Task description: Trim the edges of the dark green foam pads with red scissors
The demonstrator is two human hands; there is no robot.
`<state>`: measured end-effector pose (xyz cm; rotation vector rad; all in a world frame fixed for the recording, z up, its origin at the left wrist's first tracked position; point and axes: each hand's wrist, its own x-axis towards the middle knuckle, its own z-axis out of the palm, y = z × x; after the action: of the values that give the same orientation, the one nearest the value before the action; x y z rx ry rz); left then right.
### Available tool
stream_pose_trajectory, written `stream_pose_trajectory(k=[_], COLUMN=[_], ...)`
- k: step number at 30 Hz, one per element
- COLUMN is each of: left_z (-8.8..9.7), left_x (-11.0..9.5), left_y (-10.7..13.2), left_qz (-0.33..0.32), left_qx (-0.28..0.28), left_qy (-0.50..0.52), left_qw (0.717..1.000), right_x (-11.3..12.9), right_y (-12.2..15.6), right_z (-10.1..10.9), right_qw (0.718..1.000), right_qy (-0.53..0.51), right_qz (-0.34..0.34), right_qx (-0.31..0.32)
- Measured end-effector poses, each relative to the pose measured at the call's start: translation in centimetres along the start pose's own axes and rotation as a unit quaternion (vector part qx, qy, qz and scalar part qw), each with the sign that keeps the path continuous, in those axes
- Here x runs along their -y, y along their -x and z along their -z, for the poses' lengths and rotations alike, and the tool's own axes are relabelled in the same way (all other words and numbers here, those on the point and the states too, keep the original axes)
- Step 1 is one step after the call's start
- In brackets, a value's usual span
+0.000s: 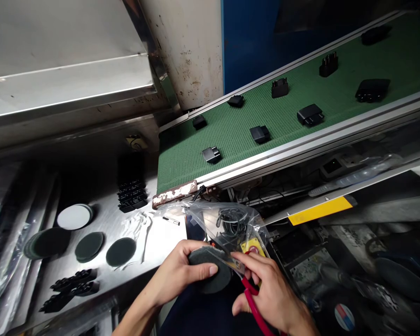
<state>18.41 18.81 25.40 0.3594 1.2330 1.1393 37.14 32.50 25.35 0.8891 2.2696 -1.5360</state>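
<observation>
– Step?
– Edge trimming, looks like. Your left hand (177, 270) pinches the dark disc (215, 283), thumb on top; your right hand (275, 287), half curled, thumb spread, has red-handled scissors (254, 310). Both sit on your side of the green belt (182, 163).
– Scissors open?
– Can't tell.
– Next move?
– Probably calls for you to steady the disc, fingertips clear.

Single cam, head-worn, looking fwd & down over the person's own lap. Bare L hand (187, 268) & bare R hand (271, 284) nearest the lens, btm ctr. Silver sheet-metal bench (107, 214) a bit farther, seen from above at L. Long green textured conveyor belt (276, 112) cuts diag. to upper R; flat blue upright panel (248, 42) beyond, top bkgd.
</observation>
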Motion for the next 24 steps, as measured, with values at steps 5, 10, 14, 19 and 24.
stream_pose_trajectory(k=[5,10,14,19,24], left_z=[-0.12,-0.36,-0.32,-0.27,-0.35], left_x=[0.15,0.24,0.21,0.22,0.05], left_y=[0.12,0.31,0.56,0.72,0.65], left_qz=[-0.005,-0.019,-0.024,-0.01,-0.007], left_qx=[-0.01,-0.02,-0.028,-0.034,-0.018], left_qy=[-0.013,-0.05,-0.059,-0.029,0.006], left_qw=[1.0,0.998,0.998,0.999,1.0], right_x=[-0.04,0.02,0.2,0.08,0.02], right_y=[0.5,0.46,0.17,-0.2,-0.02], right_z=[0.06,-0.14,-0.07,-0.24,-0.35], right_qw=[0.999,0.998,0.999,0.999,0.998], right_qy=[0.037,0.061,0.031,0.025,0.003], right_qz=[0.017,0.008,-0.002,0.025,0.057], right_qx=[0.03,0.015,-0.009,-0.019,-0.026])
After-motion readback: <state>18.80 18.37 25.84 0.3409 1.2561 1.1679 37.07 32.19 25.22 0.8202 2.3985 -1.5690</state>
